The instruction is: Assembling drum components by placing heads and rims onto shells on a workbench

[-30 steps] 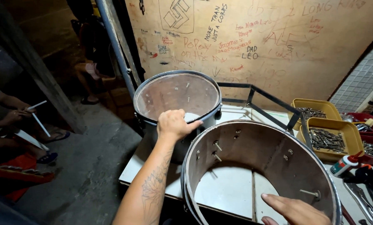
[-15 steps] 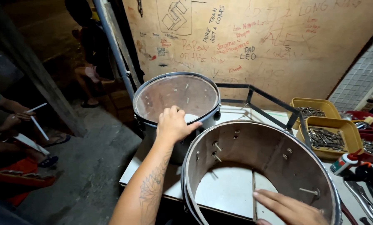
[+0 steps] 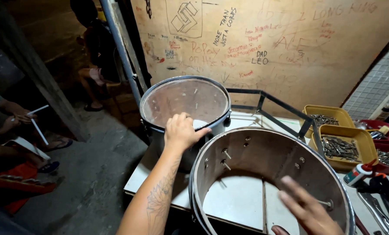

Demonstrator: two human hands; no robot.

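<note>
At far left, another person's hands (image 3: 16,114) hold thin white sticks; they are well apart from the work. The left hand (image 3: 181,130) reaches forward on an outstretched, tattooed forearm and rests palm down on the near rim of the finished drum (image 3: 185,106), its grip curled over the hoop. That drum stands on the far left part of the white counter (image 3: 144,174), a clear head stretched across its top. Just right and nearer lies the open drum shell (image 3: 264,174), headless, bolts through its wall. The right hand (image 3: 307,211) hovers over the shell's near right side, grip apart, fingers spread and blurred. At far right, yellow trays (image 3: 344,146) hold small metal parts.
</note>
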